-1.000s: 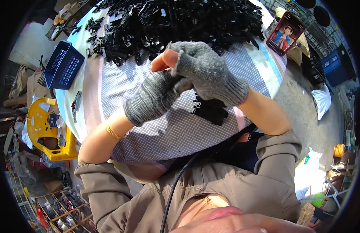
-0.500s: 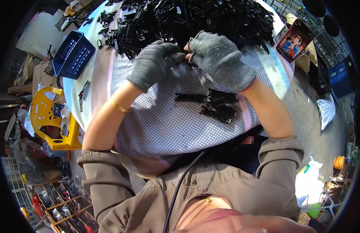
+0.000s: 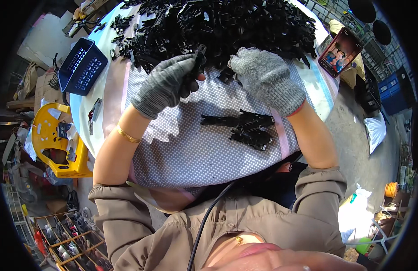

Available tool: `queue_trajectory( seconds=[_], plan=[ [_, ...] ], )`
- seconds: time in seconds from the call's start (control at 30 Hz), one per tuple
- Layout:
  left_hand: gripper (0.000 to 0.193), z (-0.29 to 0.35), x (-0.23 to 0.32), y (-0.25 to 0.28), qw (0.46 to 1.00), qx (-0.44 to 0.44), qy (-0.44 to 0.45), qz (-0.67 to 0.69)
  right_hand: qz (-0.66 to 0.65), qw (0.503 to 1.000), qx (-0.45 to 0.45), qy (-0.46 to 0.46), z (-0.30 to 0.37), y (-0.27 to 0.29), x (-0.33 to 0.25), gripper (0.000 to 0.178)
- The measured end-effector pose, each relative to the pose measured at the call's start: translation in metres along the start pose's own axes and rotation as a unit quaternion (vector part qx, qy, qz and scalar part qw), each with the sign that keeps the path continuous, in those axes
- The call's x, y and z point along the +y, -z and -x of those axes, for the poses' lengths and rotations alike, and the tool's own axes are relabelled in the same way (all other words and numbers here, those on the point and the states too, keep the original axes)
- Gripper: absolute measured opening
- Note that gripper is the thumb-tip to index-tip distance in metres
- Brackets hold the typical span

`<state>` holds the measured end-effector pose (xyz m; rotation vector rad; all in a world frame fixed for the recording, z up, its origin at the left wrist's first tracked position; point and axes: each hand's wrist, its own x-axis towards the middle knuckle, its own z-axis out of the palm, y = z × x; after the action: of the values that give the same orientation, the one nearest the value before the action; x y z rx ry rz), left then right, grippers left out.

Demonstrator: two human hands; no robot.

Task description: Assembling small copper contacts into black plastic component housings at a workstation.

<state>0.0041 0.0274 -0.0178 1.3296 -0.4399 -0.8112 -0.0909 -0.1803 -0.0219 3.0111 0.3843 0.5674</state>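
My left hand (image 3: 166,83), in a grey knitted work glove with bare fingertips, is closed around a small black plastic part (image 3: 200,56), whose upper end sticks up past the fingers. My right hand (image 3: 265,79), gloved alike, is curled with its knuckles upward at the near edge of a big heap of black plastic parts (image 3: 227,27). Its fingertips are mostly hidden. A dark piece (image 3: 225,75) shows beside them; whether it is gripped I cannot tell. Nearer to me, several longer black parts (image 3: 245,121) lie together on the dotted cloth (image 3: 195,156).
A dark blue perforated basket (image 3: 85,65) sits at the table's left edge, with a small cutter-like tool (image 3: 95,115) nearer me. A phone (image 3: 340,52) leans at the right edge. The yellow chair (image 3: 48,144) stands to the left; a black cable (image 3: 209,210) hangs before my chest.
My hands, close together before, have moved apart: the left slightly left and nearer me, the right slightly right. The black part in my left hand now shows clearly.
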Motion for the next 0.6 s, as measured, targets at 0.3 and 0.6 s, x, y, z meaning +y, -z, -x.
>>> queue_trajectory(
  seconds=[0.3,0.6],
  plan=[
    [0.037,0.006,-0.01,-0.01,0.991,-0.087,0.028,-0.097,-0.229,0.956,0.177,-0.047,-0.01,-0.013,0.007,0.018],
    [0.034,0.017,-0.01,-0.03,0.978,0.005,-0.055,-0.2,-0.706,0.664,0.004,-0.247,-0.007,-0.009,-0.003,0.019]
  ],
)
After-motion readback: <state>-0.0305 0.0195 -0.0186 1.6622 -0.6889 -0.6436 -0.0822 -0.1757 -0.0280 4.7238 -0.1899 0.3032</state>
